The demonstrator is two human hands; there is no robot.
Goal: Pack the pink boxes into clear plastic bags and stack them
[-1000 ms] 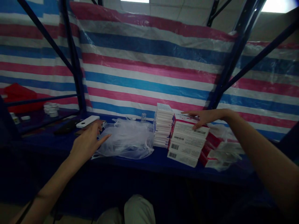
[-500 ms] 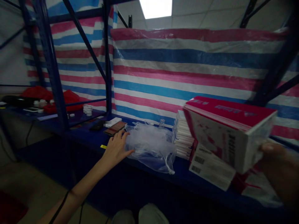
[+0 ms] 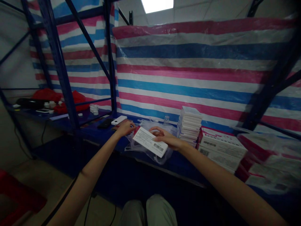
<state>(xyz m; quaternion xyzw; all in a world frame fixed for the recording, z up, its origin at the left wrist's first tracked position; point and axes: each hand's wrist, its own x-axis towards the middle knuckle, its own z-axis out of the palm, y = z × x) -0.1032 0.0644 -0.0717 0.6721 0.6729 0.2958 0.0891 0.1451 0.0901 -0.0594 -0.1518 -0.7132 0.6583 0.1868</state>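
Observation:
My right hand grips a white carton with printed text and a barcode, tilted over the pile of sheer drawstring bags. At the pile's left side, my left hand has its fingers curled together at the edge of a sheer bag, close to the carton's pink far end. The carton covers much of the bag, so whether its end is inside the opening cannot be made out.
Right of the bags stand a stack of flat white boxes, larger pink and white cartons and plastic-wrapped packs. Phones and white jars lie leftward on the blue table. A blue rack post rises at left.
My right hand has brought the carton from the far right down to the bags. My left hand has drawn its spread fingers together at the bag's edge and shifted slightly.

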